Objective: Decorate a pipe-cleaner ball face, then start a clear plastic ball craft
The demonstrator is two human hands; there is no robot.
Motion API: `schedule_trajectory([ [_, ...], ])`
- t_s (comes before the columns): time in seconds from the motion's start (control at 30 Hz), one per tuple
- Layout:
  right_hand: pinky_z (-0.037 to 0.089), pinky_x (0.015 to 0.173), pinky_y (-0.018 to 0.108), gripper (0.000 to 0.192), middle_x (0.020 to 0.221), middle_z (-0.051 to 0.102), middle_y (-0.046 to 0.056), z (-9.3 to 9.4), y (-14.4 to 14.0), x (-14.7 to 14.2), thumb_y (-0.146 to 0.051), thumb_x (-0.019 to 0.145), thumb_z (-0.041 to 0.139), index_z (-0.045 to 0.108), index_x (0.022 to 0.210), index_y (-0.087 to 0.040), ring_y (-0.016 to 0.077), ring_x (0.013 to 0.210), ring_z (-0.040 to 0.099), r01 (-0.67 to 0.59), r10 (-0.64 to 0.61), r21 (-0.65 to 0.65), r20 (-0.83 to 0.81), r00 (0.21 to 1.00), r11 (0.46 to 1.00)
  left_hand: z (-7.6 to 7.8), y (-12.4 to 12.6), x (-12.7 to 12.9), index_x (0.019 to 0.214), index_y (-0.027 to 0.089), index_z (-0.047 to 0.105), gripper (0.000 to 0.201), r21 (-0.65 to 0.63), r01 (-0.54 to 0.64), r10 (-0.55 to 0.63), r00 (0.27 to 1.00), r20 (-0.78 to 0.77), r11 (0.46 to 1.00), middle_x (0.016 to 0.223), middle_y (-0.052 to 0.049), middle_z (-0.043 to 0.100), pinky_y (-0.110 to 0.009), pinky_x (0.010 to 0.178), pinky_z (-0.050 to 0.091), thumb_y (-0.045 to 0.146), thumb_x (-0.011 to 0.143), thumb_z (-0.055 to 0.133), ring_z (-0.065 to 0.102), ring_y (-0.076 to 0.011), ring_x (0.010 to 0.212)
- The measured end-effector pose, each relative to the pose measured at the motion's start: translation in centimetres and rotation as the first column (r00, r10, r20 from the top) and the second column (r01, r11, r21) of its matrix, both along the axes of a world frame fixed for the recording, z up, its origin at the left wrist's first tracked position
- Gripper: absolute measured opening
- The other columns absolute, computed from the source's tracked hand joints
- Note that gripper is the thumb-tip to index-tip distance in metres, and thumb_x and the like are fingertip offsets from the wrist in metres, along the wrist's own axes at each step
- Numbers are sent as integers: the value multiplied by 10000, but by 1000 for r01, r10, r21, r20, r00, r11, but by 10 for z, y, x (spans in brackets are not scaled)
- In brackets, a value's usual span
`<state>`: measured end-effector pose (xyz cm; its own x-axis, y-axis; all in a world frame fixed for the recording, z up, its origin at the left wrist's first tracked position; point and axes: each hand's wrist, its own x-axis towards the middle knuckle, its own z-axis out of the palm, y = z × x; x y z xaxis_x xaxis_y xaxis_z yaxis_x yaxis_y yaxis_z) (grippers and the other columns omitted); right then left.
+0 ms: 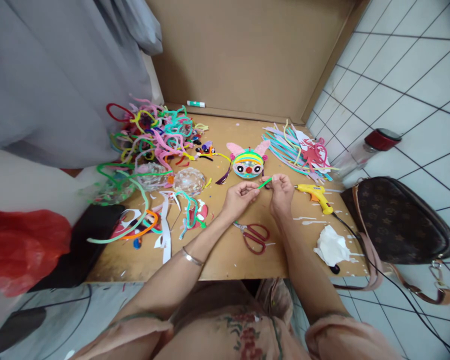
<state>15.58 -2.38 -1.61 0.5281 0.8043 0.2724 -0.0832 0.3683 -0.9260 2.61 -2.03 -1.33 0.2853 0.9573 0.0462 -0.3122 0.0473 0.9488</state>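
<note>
A short green pipe cleaner [264, 183] stretches between my two hands. One end is pinched in the fingers of my left hand [240, 198], the other in those of my right hand [281, 192]. Just beyond them sits a round craft animal head [248, 164] with pink ears, big black-and-white eyes, a red nose and green and yellow stripes. Red-handled scissors [255, 237] lie on the table below my hands. To the right of my right hand rests a yellow glue gun [315, 195] with a black cord.
Tangled colourful pipe cleaners [161, 130] heap at the back left, near clear plastic domes [189, 181]. Straight pipe cleaners [290, 150] lie at the back right. A crumpled tissue [332, 246], brown handbag [401, 220], red-lidded bottle [363, 152] and glue stick [196, 104] are around.
</note>
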Motion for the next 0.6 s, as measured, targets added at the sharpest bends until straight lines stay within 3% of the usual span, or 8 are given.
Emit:
schedule_trajectory([
  [0.27,460,607,270,342,569,653,-66,-2,-1,-3,-511,791,703,492,755,-245,127,533,613,37,-37,-2,-26,999,999,3,0,-4,736,148,711,330,-2,72,-72,997,-29,997,579,27,649,-209,531,395,399,576,854,494,-60,496],
  [0.6,466,605,240,317,637,700,-40,1,0,1,-486,788,712,522,768,-233,108,559,618,54,-54,1,-6,999,999,5,-1,-5,821,153,732,399,-76,27,-22,997,68,997,678,-6,720,-225,615,479,381,536,894,595,-84,587],
])
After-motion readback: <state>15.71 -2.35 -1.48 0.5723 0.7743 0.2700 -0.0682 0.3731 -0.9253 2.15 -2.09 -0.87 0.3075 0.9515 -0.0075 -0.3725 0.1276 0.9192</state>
